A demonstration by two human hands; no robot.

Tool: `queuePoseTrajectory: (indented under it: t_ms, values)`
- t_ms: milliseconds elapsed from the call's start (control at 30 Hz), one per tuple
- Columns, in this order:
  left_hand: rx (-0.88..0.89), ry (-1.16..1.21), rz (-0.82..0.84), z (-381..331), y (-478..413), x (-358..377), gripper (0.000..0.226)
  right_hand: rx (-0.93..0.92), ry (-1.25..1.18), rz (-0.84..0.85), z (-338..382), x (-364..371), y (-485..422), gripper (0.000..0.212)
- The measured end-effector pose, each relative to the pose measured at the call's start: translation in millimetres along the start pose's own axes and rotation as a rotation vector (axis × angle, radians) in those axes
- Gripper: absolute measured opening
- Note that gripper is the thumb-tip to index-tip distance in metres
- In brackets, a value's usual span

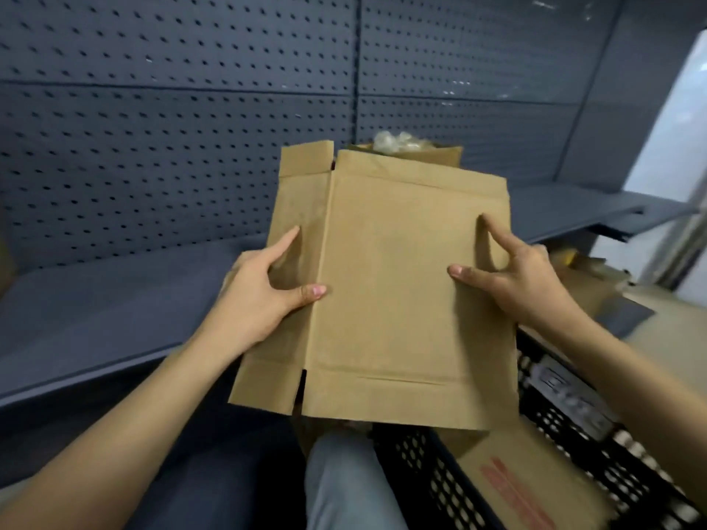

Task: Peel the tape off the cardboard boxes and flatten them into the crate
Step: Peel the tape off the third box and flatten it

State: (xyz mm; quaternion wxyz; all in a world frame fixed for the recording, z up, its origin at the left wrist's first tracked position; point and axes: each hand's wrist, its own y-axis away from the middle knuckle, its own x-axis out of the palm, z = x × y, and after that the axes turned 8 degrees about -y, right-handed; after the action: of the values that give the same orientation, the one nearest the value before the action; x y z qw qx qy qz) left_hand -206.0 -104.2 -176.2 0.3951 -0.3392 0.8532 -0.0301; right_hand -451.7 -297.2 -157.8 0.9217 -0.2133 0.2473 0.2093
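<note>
Two bare hands hold one box (394, 292) pressed flat, upright and tilted a little, above the near corner of one crate (421, 464). The box is plain brown cardboard, smooth and matte, with no print on the side facing the camera. A fold line runs down it, dividing a narrow panel under the left fingers from a wide panel under the right fingers. Short flaps stand at top and bottom, split by slots.

The left hand (264, 288) grips the narrow panel: the thumb presses on the fold line, the forefinger lies straight along the panel, and the other fingers are hidden behind. The right hand (524, 285) grasps the right edge, with thumb and forefinger spread on the wide panel and the remaining fingers out of sight.

Below the right wrist, the crate is black plastic with a lattice of holes; a pale label (566, 388) on its wall is too blurred to read. Inside lies one flat cardboard sheet (516, 487) with red print, unreadable.

Beyond the fingertips stands one open carton (440, 153) holding a wad (398, 141) of crumpled clear film. Past the right knuckles lies more loose cardboard (589, 277).

Left of the left hand runs a dark grey shelf (114, 307), backed by a grey pegboard (172, 109) with rows of small holes. One knee (344, 483) in pale denim shows beneath the box.
</note>
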Motion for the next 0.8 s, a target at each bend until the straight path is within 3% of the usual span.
queuePoseTrajectory:
  t_ms: [200, 433, 800]
  values:
    - [0.133, 0.060, 0.197, -34, -13, 113, 0.095, 0.190, 0.074, -0.205, -93, -66, 47, 0.098]
    - [0.176, 0.078, 0.432, -60, -13, 233, 0.087, 0.414, 0.118, -0.301, -174, -112, 99, 0.089]
    - [0.165, -0.149, 0.736, -34, -25, 336, 0.084, 0.735, 0.064, -0.283, -267, -63, 143, 0.078]
